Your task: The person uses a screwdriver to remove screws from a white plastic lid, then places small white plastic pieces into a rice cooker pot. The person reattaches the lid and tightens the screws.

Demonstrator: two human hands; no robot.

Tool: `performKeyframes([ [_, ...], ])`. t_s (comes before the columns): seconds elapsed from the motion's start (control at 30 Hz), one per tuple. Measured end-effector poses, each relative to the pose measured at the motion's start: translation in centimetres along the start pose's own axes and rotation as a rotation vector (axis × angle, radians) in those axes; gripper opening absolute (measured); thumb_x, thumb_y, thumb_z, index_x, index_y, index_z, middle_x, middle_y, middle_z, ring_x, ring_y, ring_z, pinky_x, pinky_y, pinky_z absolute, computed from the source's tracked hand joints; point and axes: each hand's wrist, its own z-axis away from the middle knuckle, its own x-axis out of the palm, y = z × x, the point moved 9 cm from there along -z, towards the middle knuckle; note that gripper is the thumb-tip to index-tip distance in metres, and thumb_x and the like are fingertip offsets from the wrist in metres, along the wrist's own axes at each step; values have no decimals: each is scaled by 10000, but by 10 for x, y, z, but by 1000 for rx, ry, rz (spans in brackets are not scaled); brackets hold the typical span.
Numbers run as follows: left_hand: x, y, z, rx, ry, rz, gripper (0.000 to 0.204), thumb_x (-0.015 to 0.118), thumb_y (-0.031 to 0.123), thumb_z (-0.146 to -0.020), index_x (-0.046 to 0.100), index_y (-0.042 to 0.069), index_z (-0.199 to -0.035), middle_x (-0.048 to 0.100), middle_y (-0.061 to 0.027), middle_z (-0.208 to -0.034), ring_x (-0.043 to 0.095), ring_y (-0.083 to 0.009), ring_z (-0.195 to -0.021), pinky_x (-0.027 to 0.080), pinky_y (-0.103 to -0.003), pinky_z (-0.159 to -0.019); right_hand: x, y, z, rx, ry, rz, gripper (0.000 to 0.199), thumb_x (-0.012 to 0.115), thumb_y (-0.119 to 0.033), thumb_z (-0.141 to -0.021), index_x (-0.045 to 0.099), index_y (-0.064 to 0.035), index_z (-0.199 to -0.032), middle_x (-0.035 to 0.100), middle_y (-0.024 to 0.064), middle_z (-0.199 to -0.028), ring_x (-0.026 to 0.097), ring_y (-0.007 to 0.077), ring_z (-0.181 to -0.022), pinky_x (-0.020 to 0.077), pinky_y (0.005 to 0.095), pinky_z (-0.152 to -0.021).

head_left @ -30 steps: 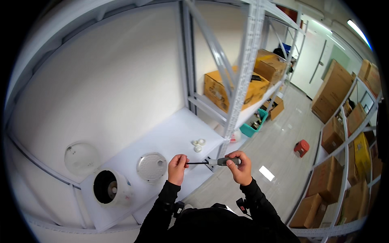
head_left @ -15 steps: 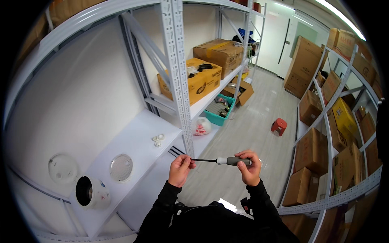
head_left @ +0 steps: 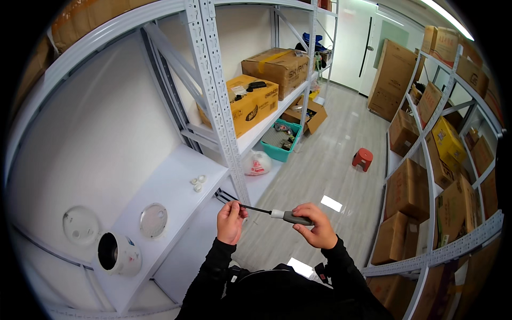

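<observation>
My right hand (head_left: 318,226) grips the grey handle of a screwdriver (head_left: 277,214) held level in front of me. My left hand (head_left: 231,220) pinches the tip end of its thin black shaft. Both hands are in mid-air beside the upright post (head_left: 221,106) of a grey metal rack. On the white shelf (head_left: 170,186) to my left lie a few small white plugs (head_left: 198,183), a round white disc (head_left: 153,220) and a white dome camera housing (head_left: 116,254).
A round mounting plate (head_left: 80,225) is fixed on the white wall. Cardboard boxes (head_left: 250,101) fill the rack ahead and the shelves (head_left: 426,176) at right. A teal bin (head_left: 280,141), a white bag (head_left: 257,162) and a red stool (head_left: 362,158) stand on the grey floor.
The view has swung to the right, so the shelf and camera housing sit further left. My hands still hold the screwdriver between them in the same grip.
</observation>
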Motion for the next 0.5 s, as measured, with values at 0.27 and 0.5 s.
performKeyframes([
  [0.27,-34,30,14,129,151,-59,204,559,230,-1098,625,37,-1086,637,-44,-934,584,-134,-799,505,-317,-781,45,8,-17,62,-117,-91,346,775,-101,-917,673,-42,-1242,708,139,-1155,689,288,-1011,551,362,-866],
  [0.5,-84,50,34,155,323,-185,256,511,277,-1109,623,52,-1059,636,-44,-908,605,-144,-772,504,-313,-745,96,28,-40,66,-155,-208,350,749,-144,-960,631,-15,-1264,721,90,-1072,673,172,-910,534,322,-834],
])
